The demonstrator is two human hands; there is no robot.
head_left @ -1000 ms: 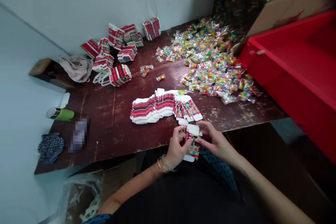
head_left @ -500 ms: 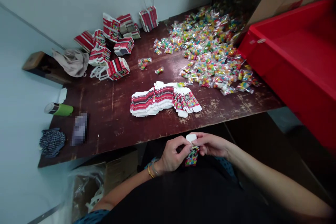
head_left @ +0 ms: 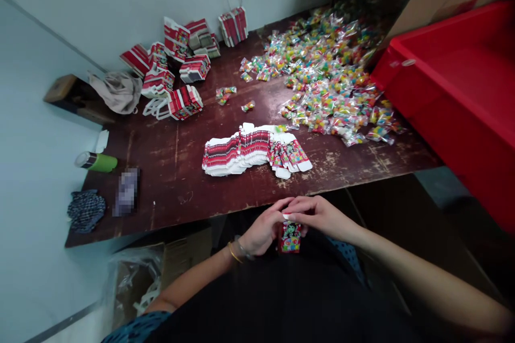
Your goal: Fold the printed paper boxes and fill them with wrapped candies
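Below the table's front edge, both hands meet on a small printed candy box (head_left: 291,237) with red, green and multicoloured artwork. My left hand (head_left: 263,228) wraps its left side, with bracelets at the wrist. My right hand (head_left: 316,214) lies across its top, fingers bent over a white flap (head_left: 286,216) that shows only in part. On the table just beyond the hands lies an overlapping row of flattened candy boxes (head_left: 241,150), fanned out at its right end. Whether anything is inside the held box cannot be seen.
A broad heap of wrapped candies (head_left: 330,80) covers the back right, beside a red bin (head_left: 442,75) and a cardboard carton (head_left: 434,0). Bundles of flat boxes (head_left: 185,102) stand at the back left. A green bottle (head_left: 102,163) and dark cloth (head_left: 86,210) lie at left.
The box's white flap stood up before and is now mostly folded down under my fingers. My right hand has moved over the top of the box. The view has shifted slightly.
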